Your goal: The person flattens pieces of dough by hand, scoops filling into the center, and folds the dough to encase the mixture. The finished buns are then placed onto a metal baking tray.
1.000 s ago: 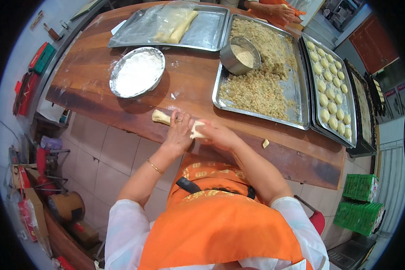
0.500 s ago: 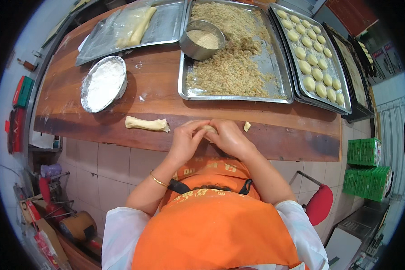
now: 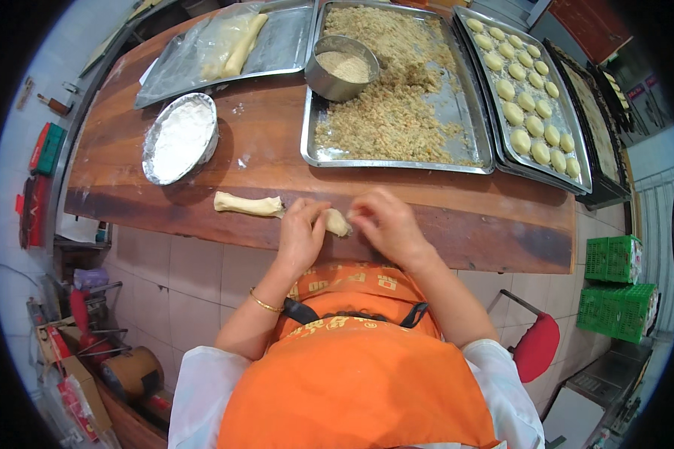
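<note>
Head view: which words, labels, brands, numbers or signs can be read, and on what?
Orange apron: yellow lettering around the waist; I won't copy it.
Red packaging, lower left: any print too blurred to read.
Purplish-marked panel, far right: too small to read.

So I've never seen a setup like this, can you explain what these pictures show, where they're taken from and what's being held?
There's no machine here, just a person's two bare hands. A wide fisheye camera on the person's head looks down, so straight edges bend near the rim. On the wooden table are a dough roll, a bowl of white powder, a tray of crumbly mixture with a metal cup in it, and more trays. The left hand has its fingers at a small dough piece. The right hand is close by; whether it touches the piece is hard to tell.
</note>
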The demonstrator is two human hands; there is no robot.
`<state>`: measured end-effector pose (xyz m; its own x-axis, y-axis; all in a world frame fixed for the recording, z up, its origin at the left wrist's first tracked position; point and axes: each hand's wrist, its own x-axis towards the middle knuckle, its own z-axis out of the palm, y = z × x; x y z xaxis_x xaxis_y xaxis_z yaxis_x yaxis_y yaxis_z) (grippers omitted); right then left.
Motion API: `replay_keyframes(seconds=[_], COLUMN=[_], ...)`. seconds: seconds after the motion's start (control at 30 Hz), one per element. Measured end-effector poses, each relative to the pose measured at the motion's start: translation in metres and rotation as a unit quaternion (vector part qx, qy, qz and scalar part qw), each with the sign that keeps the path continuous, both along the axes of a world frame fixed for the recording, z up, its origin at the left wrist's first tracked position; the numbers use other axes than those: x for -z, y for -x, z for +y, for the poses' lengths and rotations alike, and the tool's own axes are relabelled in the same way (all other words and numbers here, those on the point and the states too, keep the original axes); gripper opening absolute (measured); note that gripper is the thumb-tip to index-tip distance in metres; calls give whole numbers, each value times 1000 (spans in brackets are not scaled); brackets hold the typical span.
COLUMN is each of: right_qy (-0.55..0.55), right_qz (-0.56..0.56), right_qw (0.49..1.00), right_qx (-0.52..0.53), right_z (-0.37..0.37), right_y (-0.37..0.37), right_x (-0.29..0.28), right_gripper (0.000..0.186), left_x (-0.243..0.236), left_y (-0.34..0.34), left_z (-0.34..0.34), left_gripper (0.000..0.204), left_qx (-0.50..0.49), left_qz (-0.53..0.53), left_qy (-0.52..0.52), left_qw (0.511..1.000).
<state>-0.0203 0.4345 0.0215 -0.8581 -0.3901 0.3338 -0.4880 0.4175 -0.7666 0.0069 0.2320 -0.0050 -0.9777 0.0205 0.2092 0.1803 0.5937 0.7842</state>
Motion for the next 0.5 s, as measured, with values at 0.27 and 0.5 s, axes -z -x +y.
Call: replay_keyframes(seconds=[0.27,0.5], right_qy=[44,117], right_qz=[80,53], right_qw=[995,985], right_qx=[-43,119], right_z=[-33,9], right_y=[8,8], right_x=[8,-20], right_gripper=[22,26], left_x=[-10,-1], left_y=[4,67], left_z=[-13,32], left_gripper=[37,69], left_qx=[0,81], left_qz=[26,165], left_qy=[87,264], left_qw=[996,947])
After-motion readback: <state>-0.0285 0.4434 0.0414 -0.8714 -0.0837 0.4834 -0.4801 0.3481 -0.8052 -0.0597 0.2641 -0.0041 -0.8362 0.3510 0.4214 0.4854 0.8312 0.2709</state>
